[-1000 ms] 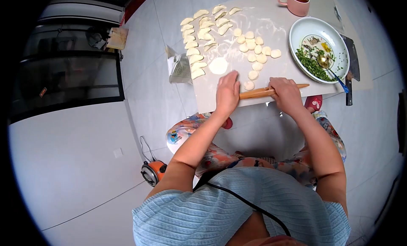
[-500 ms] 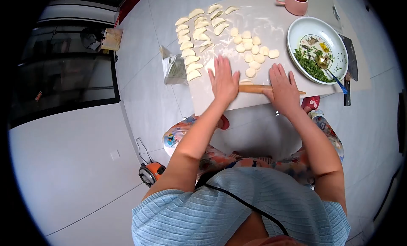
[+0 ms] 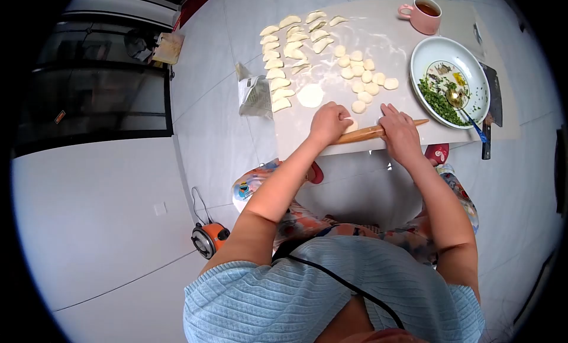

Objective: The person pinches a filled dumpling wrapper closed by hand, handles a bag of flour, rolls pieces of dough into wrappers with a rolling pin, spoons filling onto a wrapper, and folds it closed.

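My left hand (image 3: 329, 124) is closed, its fingertips pinching the edge of a small round of dough (image 3: 351, 125) near the table's front edge. Just in front of that dough lies a tapered wooden rolling pin (image 3: 362, 134), slanting up to the right. My right hand (image 3: 400, 131) is over the pin's right part and holds it. Beyond my left hand a flat, thin dough wrapper (image 3: 310, 96) rests on the floured table (image 3: 331, 71). Several small dough discs (image 3: 358, 72) are clustered ahead of my hands. Folded dumplings (image 3: 281, 83) stand in rows at the left.
On the right is a white bowl (image 3: 418, 83) with chopped greens (image 3: 436, 100) and a spoon (image 3: 467, 115). A cleaver (image 3: 491, 97) lies beside it, and a pink mug (image 3: 425, 20) of brown liquid stands behind. A bag (image 3: 255, 94) is off the table's left side.
My left hand has come off the pin's left end and curled onto the dough. The rolling pin has tilted, right end farther away. The wrapper formerly behind my left hand now shows fully.
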The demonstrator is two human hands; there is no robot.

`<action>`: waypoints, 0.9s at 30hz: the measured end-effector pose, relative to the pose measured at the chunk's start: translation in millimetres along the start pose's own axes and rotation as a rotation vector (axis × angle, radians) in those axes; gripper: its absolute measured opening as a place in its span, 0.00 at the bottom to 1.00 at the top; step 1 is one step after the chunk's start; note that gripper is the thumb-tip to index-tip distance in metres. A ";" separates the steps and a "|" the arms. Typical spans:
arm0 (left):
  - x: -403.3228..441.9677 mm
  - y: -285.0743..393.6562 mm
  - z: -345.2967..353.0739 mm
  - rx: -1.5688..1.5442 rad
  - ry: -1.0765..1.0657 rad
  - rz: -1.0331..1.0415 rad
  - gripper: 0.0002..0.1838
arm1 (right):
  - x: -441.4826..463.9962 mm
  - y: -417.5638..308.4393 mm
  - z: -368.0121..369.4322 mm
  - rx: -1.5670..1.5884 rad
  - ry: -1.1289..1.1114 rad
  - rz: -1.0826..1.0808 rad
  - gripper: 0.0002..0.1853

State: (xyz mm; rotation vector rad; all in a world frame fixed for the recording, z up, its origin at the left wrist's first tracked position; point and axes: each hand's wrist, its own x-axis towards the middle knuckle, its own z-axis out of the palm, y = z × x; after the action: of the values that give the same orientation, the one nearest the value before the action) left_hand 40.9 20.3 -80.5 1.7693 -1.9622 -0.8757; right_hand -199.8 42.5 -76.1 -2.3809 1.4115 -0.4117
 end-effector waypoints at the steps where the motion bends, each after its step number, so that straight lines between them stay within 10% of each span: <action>1: -0.2 -2.5 -1.1 -0.001 -0.002 0.004 0.11 | 1.3 1.1 -2.1 0.020 0.012 -0.027 0.15; 3: -5.4 -5.9 -5.7 -0.189 0.016 -0.384 0.10 | 2.4 0.1 -6.5 0.044 0.022 -0.051 0.15; 8: -41.7 -5.9 -5.8 0.020 -0.124 -0.393 0.14 | 0.4 -6.7 -5.0 0.108 -0.036 -0.017 0.14; 10: -50.0 -13.5 3.8 0.262 0.334 0.074 0.22 | 0.1 -8.2 0.4 0.082 -0.076 0.003 0.17; 16: 6.3 -26.9 13.0 0.403 0.283 0.105 0.39 | 11.3 -17.2 -1.1 -0.101 -0.038 0.075 0.32; 27: -65.7 -21.0 16.8 0.457 0.173 0.060 0.40 | -5.4 -30.5 -3.0 -0.142 -0.158 0.027 0.41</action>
State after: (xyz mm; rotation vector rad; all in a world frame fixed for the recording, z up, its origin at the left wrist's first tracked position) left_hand 56.2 87.5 -97.5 1.9294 -2.2058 -0.2500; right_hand -179.6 60.5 -60.6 -2.4414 1.4418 -0.1165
